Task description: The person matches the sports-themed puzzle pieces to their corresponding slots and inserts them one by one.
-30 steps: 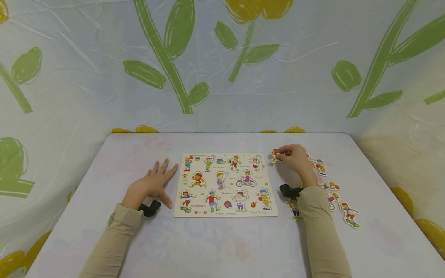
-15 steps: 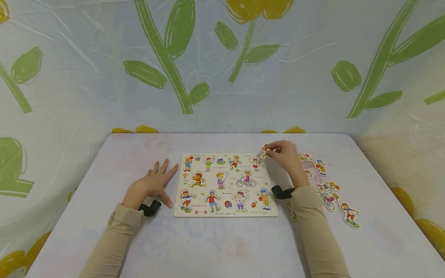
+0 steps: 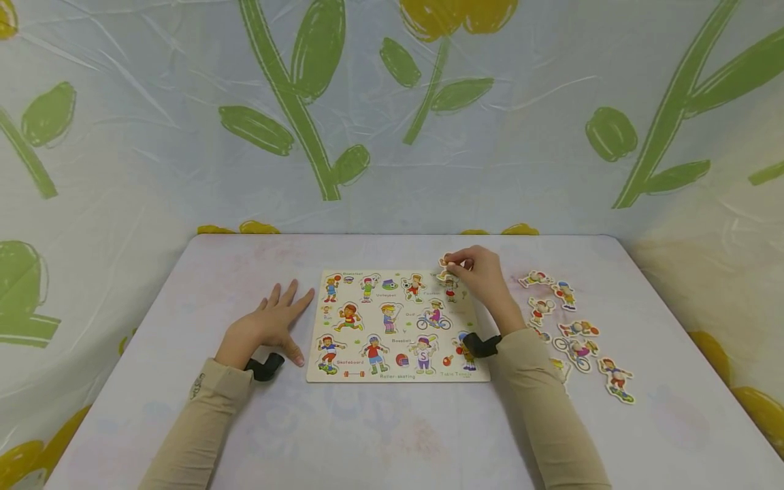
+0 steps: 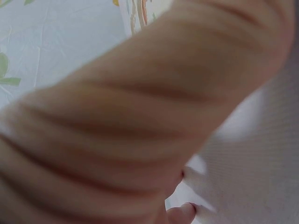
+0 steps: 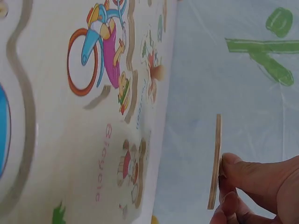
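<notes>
A flat wooden puzzle board with pictures of children at sports lies mid-table. Thumb and fingers of my right hand pinch a small puzzle piece with a child figure on it, above the board's far right corner. Seen edge-on in the right wrist view, that piece stands apart from the board; the held figure is partly covered by fingers. My left hand rests on the table, fingers spread, left of the board and holding nothing. In the left wrist view the left hand is blurred and fills most of the picture.
Several loose figure pieces lie right of the board, among them a cyclist piece, a skateboarder piece and a tennis piece. My right forearm covers some of them. A flowered cloth hangs behind the table.
My right hand has carried the pinched piece leftward, from beside the board to over its far right corner. More loose pieces show as the forearm moves left. My left hand has stayed put.
</notes>
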### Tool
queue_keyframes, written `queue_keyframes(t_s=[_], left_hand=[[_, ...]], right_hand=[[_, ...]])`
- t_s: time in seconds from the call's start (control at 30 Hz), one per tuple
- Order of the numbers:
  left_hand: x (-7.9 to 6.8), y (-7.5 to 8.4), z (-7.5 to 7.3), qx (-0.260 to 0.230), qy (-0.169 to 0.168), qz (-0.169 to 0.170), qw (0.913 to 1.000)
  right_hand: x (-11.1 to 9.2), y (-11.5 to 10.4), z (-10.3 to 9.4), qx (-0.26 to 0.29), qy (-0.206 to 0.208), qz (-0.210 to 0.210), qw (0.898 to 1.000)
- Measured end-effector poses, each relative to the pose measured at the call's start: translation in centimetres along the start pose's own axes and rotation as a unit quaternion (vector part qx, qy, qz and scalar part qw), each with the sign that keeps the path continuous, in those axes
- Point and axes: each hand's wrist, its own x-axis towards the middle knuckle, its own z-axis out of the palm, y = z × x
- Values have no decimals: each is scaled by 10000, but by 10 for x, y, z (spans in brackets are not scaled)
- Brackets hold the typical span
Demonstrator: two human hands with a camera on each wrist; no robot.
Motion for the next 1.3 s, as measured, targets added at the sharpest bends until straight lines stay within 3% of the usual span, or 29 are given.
queue_keyframes(t_s=[0.23, 0.8, 1.1, 1.3], left_hand=[[1, -1, 0, -21, -20, -28, 10000], [3, 0, -2, -4, -60, -35, 10000], [3, -1, -4, 9, -72, -55, 10000], [5, -3, -2, 24, -80, -53, 10000]], right_hand=[[-1, -20, 13, 150, 174, -352, 9991], [-9, -60, 42, 372, 267, -577, 9973], [-10, -79, 55, 455, 174, -715, 9962], [-12, -85, 64, 391, -20, -571, 9976]])
